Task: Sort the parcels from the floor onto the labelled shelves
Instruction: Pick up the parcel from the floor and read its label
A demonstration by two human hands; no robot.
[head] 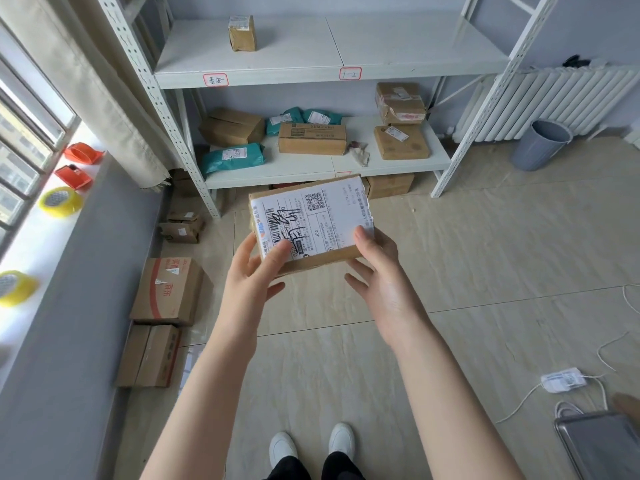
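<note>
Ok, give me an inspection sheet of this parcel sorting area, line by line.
Surface: tiled floor, bare in the middle.
Job's things: small parcel held label up; one box on the upper shelf; boxes and teal bags on the lower shelf; cartons on the floor by the wall.
Clutter: tape rolls and orange dispensers on the windowsill; grey bin.
Hands: left hand and right hand both grip the parcel.
Cables: white cord across the floor at right.
Surroundings: radiator, curtain, window.
</note>
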